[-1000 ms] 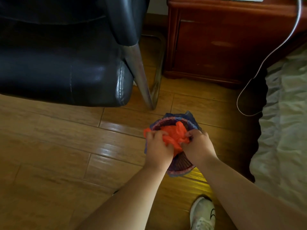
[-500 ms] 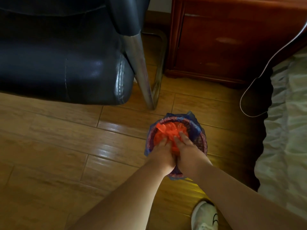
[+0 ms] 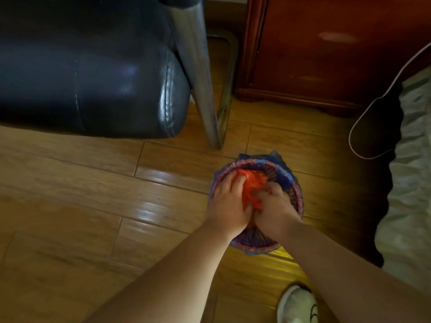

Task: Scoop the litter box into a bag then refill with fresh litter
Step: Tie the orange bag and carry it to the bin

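The small round bin [image 3: 294, 183] stands on the wooden floor [image 3: 93, 194], with open boards to its left and a chair leg [image 3: 205, 101] just beyond it. Inside lies a crumpled orange bag [image 3: 253, 183]. The left hand [image 3: 227, 203] presses on the bag with its fingers laid out; the right hand [image 3: 274, 206] curls into it. A bed [image 3: 410, 183] lies to the bin's right, a shoe [image 3: 296, 304] nearer the person.

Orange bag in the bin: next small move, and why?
Probably spread the orange bag outward over the bin's rim. It sits bunched in the middle, the left hand and right hand pressed into it, and the rim shows only the blue liner.
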Demonstrator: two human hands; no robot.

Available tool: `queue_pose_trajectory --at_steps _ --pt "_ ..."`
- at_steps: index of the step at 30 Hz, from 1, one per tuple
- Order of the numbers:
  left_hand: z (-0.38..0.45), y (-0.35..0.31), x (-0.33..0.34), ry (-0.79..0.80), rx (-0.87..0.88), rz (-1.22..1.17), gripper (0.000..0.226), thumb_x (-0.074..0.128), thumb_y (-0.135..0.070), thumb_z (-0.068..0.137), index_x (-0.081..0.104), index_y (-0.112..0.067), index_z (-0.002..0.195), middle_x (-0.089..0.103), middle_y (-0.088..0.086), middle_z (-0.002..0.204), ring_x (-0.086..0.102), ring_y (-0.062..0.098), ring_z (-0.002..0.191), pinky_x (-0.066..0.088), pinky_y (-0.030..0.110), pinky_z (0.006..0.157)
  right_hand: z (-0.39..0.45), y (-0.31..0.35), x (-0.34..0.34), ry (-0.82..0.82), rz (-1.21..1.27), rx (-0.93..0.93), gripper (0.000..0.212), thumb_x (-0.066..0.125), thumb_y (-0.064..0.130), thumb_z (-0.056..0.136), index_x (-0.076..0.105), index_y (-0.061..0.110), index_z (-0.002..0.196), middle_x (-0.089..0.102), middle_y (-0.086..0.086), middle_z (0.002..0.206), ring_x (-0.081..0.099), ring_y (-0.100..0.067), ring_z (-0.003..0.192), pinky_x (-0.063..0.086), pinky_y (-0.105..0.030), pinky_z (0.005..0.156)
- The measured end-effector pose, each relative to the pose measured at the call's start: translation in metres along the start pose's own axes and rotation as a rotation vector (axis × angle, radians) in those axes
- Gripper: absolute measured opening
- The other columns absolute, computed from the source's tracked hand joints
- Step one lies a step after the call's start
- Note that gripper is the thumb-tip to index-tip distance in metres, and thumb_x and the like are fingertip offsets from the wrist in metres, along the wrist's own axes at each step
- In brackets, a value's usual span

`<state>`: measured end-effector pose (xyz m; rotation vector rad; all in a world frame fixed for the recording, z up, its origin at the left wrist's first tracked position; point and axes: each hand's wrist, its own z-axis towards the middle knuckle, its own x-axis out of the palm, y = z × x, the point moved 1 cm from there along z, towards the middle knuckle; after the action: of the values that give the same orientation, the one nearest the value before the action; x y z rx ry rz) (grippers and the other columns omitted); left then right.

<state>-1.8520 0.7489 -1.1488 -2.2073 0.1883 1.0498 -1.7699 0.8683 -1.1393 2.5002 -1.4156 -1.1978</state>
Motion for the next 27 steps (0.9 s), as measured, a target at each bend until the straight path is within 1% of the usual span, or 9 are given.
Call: queue_pose_trajectory --at_steps 3,6,8,11,14,17,21,24,27 --pt "0.015 0.008 0.006 0.267 -0.080 0.068 0.079 0.053 -0.043 0.101 0.012 -0.024 0.165 0.007 0.000 0.173 0.018 0.024 0.157 0.021 0.039 0.127 0.010 -0.008 0.007 0.017 0.056 -0.041 0.071 0.056 0.023 0.091 0.032 0.029 0.157 0.016 0.006 0.164 0.028 -0.021 0.149 0.031 -0.033 0.121" --pt "0.030 0.013 0.017 0.434 -0.155 0.121 0.079 0.058 -0.040 0.097 0.020 -0.023 0.164 0.027 0.004 0.168 0.034 0.026 0.151 0.032 0.040 0.123 0.027 -0.016 0.019 0.162 -0.061 -0.135 0.082 0.053 0.041 0.093 0.011 0.027 0.162 0.002 0.006 0.169 0.004 -0.015 0.155 0.013 -0.031 0.127" --pt "0.033 0.010 0.019 0.472 -0.194 0.123 0.072 0.058 -0.047 0.091 0.037 -0.028 0.156 0.046 0.002 0.156 0.051 0.025 0.139 0.042 0.042 0.116 0.029 -0.014 0.015 0.200 -0.128 -0.154 0.080 0.048 0.051 0.094 0.014 0.027 0.162 0.010 0.003 0.169 0.003 -0.017 0.155 0.008 -0.033 0.127" --pt "0.029 -0.002 0.005 0.353 -0.172 0.065 0.066 0.045 -0.051 0.081 0.054 -0.028 0.142 0.061 0.003 0.140 0.062 0.026 0.125 0.049 0.043 0.108 0.012 0.006 -0.016 0.106 -0.067 -0.163 0.056 0.049 0.035 0.100 0.040 0.024 0.154 0.042 0.002 0.156 0.028 -0.019 0.149 0.018 -0.031 0.125" --pt "0.009 -0.027 -0.035 0.257 -0.179 0.037 0.052 0.040 -0.051 0.083 0.062 -0.035 0.128 0.067 0.001 0.125 0.067 0.026 0.113 0.056 0.045 0.098 -0.021 0.027 -0.058 -0.029 0.051 -0.055 0.047 0.048 0.034 0.093 0.056 0.032 0.138 0.054 -0.001 0.144 0.051 -0.021 0.131 0.041 -0.037 0.112" --pt "-0.021 -0.054 -0.085 0.231 -0.207 0.051 0.037 0.040 -0.051 0.090 0.065 -0.036 0.113 0.069 -0.004 0.113 0.068 0.024 0.105 0.058 0.043 0.089 -0.071 0.048 -0.096 -0.054 0.056 0.035 0.051 0.052 0.034 0.094 0.050 0.029 0.145 0.052 -0.005 0.143 0.055 -0.027 0.126 0.049 -0.039 0.103" --pt "-0.076 -0.114 -0.176 0.206 -0.139 0.003 0.035 0.050 -0.037 0.101 0.066 -0.031 0.132 0.062 -0.001 0.133 0.062 0.023 0.119 0.052 0.041 0.100 -0.150 0.091 -0.159 -0.114 0.046 0.076 0.047 0.051 0.038 0.094 0.054 0.032 0.140 0.060 -0.003 0.131 0.062 -0.025 0.108 0.056 -0.036 0.087" --pt "-0.117 -0.165 -0.256 0.193 -0.110 -0.034 0.035 0.048 -0.046 0.101 0.071 -0.030 0.121 0.065 0.001 0.123 0.063 0.023 0.111 0.054 0.041 0.096 -0.214 0.133 -0.221 -0.151 0.040 0.061 0.041 0.051 0.040 0.092 0.060 0.032 0.132 0.068 0.001 0.120 0.062 -0.020 0.094 0.051 -0.030 0.074" --pt "-0.159 -0.221 -0.342 0.110 -0.074 -0.078 0.045 0.040 -0.061 0.095 0.071 -0.034 0.111 0.068 -0.006 0.112 0.066 0.019 0.102 0.056 0.044 0.090 -0.286 0.179 -0.299 -0.223 0.051 0.038 0.038 0.056 0.040 0.094 0.059 0.030 0.131 0.067 -0.001 0.124 0.064 -0.024 0.107 0.050 -0.031 0.081"
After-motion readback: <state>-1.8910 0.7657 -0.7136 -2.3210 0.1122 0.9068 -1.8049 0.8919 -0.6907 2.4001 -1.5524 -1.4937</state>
